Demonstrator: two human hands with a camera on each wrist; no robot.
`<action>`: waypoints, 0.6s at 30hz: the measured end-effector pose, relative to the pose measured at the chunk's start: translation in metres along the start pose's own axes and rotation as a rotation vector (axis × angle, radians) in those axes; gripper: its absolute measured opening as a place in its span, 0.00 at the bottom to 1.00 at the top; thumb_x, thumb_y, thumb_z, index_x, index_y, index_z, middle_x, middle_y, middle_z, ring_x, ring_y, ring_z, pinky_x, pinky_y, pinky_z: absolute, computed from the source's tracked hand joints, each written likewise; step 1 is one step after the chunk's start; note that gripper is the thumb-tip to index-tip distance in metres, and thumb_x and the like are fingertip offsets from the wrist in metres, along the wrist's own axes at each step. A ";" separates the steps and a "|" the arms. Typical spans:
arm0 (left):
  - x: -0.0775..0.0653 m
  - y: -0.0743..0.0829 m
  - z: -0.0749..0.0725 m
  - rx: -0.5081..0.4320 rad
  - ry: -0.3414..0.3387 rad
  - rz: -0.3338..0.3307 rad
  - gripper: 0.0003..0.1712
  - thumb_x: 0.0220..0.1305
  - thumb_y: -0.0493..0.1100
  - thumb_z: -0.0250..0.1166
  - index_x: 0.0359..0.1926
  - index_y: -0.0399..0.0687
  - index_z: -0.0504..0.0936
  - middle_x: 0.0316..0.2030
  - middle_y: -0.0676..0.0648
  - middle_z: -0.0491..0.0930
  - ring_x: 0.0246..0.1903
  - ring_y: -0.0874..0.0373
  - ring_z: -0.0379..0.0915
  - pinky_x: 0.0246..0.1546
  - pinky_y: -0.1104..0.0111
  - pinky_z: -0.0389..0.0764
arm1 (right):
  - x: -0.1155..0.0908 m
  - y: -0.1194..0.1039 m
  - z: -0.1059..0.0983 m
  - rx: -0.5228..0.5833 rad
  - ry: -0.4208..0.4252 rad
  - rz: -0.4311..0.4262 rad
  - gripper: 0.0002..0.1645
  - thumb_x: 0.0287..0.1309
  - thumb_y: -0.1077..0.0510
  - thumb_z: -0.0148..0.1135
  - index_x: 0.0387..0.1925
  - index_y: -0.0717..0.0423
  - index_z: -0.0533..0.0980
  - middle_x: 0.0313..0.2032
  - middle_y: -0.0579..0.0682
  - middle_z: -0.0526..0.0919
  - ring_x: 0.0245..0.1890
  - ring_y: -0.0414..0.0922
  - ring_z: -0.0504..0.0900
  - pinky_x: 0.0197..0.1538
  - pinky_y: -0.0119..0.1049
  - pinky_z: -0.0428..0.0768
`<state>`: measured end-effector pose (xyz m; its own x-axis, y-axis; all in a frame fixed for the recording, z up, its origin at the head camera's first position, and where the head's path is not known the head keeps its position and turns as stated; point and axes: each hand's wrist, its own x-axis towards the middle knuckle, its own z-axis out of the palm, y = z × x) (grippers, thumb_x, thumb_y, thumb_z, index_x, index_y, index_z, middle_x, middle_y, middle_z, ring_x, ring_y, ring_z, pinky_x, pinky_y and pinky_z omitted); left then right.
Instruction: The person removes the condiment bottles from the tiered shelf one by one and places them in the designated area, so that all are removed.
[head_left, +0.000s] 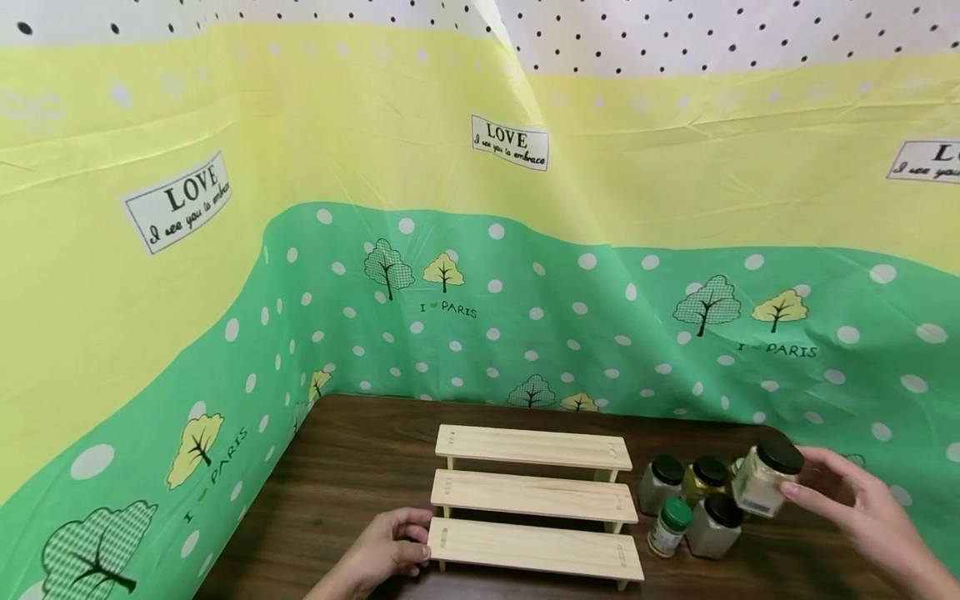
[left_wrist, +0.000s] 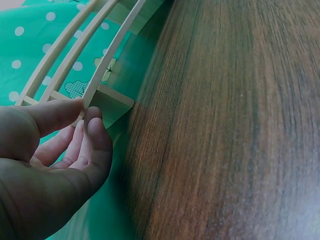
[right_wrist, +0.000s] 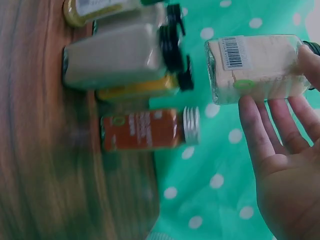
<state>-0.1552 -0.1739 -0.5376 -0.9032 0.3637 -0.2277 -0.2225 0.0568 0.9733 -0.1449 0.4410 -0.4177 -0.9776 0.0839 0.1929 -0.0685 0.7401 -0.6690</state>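
Observation:
A three-tier wooden shelf rack stands on the dark table. My left hand pinches the left end of its lowest board, thumb above and fingers below, as the left wrist view also shows at the wooden board. Off to the right, my right hand holds up a spice jar of pale powder with a black lid. A barcode label shows on that jar in the right wrist view. It hangs beside a cluster of jars, the closest a black-lidded one.
Right of the rack stand a green-capped bottle, a black-lidded jar and a yellow-filled jar. A silver-capped bottle of reddish-brown spice is behind them. A green and yellow printed curtain encloses the table.

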 end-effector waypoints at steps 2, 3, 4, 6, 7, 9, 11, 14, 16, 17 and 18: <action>0.000 0.000 0.000 0.001 0.002 0.000 0.33 0.58 0.27 0.68 0.65 0.26 0.71 0.41 0.43 0.78 0.34 0.53 0.82 0.32 0.66 0.84 | 0.001 0.007 -0.002 -0.030 -0.012 0.031 0.42 0.70 0.49 0.64 0.71 0.72 0.60 0.39 0.34 0.76 0.33 0.28 0.75 0.30 0.32 0.77; 0.000 0.000 0.000 0.001 0.003 -0.001 0.33 0.58 0.27 0.68 0.65 0.26 0.71 0.40 0.43 0.78 0.34 0.54 0.82 0.32 0.66 0.84 | 0.001 0.009 -0.003 -0.047 -0.024 0.046 0.44 0.71 0.47 0.63 0.71 0.74 0.58 0.40 0.37 0.76 0.33 0.26 0.74 0.30 0.32 0.76; 0.000 -0.001 0.001 -0.001 0.004 -0.004 0.33 0.58 0.27 0.68 0.65 0.26 0.71 0.40 0.43 0.78 0.34 0.53 0.82 0.32 0.66 0.84 | 0.002 0.012 -0.004 -0.061 -0.039 0.062 0.45 0.72 0.46 0.62 0.72 0.75 0.57 0.42 0.42 0.77 0.32 0.25 0.72 0.30 0.32 0.76; 0.001 -0.001 0.001 -0.002 0.004 -0.006 0.33 0.57 0.27 0.68 0.65 0.26 0.71 0.40 0.43 0.78 0.34 0.53 0.82 0.32 0.66 0.84 | 0.002 0.016 -0.006 -0.090 -0.064 0.098 0.47 0.72 0.44 0.60 0.71 0.77 0.55 0.45 0.50 0.78 0.32 0.23 0.70 0.30 0.31 0.76; 0.000 -0.001 0.001 -0.002 0.004 -0.007 0.33 0.57 0.27 0.68 0.65 0.26 0.71 0.40 0.43 0.78 0.34 0.53 0.82 0.32 0.66 0.84 | 0.002 0.018 -0.006 -0.097 -0.080 0.112 0.48 0.73 0.43 0.59 0.71 0.78 0.54 0.45 0.53 0.78 0.32 0.23 0.70 0.31 0.31 0.76; 0.000 -0.001 0.000 -0.004 0.002 -0.007 0.33 0.57 0.27 0.68 0.65 0.26 0.71 0.40 0.43 0.77 0.34 0.54 0.82 0.32 0.65 0.84 | 0.001 0.022 -0.005 -0.093 -0.110 0.141 0.48 0.73 0.42 0.58 0.72 0.77 0.53 0.45 0.54 0.78 0.32 0.24 0.71 0.31 0.32 0.76; 0.000 -0.001 0.000 -0.003 0.000 -0.004 0.34 0.58 0.27 0.68 0.65 0.26 0.71 0.41 0.43 0.77 0.33 0.54 0.82 0.32 0.65 0.84 | -0.001 0.025 -0.003 -0.073 -0.127 0.159 0.48 0.74 0.43 0.58 0.72 0.77 0.53 0.42 0.47 0.77 0.32 0.27 0.73 0.32 0.33 0.77; 0.000 -0.001 -0.001 -0.003 -0.002 -0.001 0.34 0.58 0.28 0.69 0.66 0.25 0.70 0.41 0.43 0.77 0.33 0.54 0.82 0.33 0.65 0.84 | -0.003 0.031 0.003 -0.012 -0.145 0.168 0.45 0.74 0.46 0.59 0.71 0.76 0.53 0.39 0.37 0.77 0.33 0.28 0.75 0.33 0.34 0.79; 0.000 -0.001 -0.001 -0.006 -0.001 -0.002 0.34 0.58 0.28 0.69 0.66 0.25 0.70 0.41 0.43 0.77 0.33 0.54 0.82 0.32 0.65 0.84 | -0.004 0.036 0.006 0.023 -0.169 0.176 0.45 0.74 0.47 0.59 0.71 0.77 0.53 0.40 0.33 0.77 0.34 0.24 0.75 0.35 0.34 0.81; 0.001 -0.002 -0.001 -0.006 0.000 -0.002 0.34 0.58 0.28 0.69 0.66 0.26 0.70 0.41 0.43 0.77 0.33 0.55 0.83 0.32 0.65 0.84 | -0.004 0.039 0.008 0.044 -0.181 0.189 0.45 0.73 0.47 0.60 0.71 0.76 0.53 0.40 0.31 0.78 0.35 0.23 0.75 0.36 0.34 0.82; 0.001 -0.002 0.000 -0.007 0.002 -0.003 0.34 0.58 0.28 0.69 0.66 0.26 0.70 0.41 0.43 0.78 0.33 0.55 0.83 0.32 0.66 0.84 | -0.004 0.042 0.010 0.063 -0.195 0.199 0.45 0.73 0.47 0.60 0.72 0.76 0.52 0.41 0.31 0.79 0.36 0.22 0.75 0.38 0.34 0.83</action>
<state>-0.1561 -0.1739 -0.5395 -0.9033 0.3620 -0.2302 -0.2273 0.0514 0.9725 -0.1457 0.4651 -0.4535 -0.9924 0.0888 -0.0847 0.1225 0.6784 -0.7244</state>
